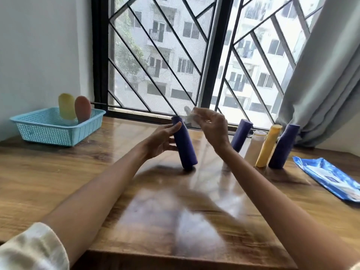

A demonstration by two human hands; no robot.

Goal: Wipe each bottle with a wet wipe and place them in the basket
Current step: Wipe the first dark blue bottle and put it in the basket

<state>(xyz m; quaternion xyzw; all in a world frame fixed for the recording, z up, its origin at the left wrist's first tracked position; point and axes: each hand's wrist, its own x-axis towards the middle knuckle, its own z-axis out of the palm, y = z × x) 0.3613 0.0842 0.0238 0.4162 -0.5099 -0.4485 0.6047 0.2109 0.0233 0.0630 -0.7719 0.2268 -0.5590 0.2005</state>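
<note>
The left hand (161,140) curls round the tilted purple bottle (184,144) standing on the surface (175,211), while the right hand (211,125) pinches a wipe (190,117) at its top.

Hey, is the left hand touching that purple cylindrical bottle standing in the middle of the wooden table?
Touching. The head view shows the left hand with its thumb and fingers laid against the side of the purple cylindrical bottle.

bare table (81,172) between held bottle (184,145) and basket (48,131)
</note>
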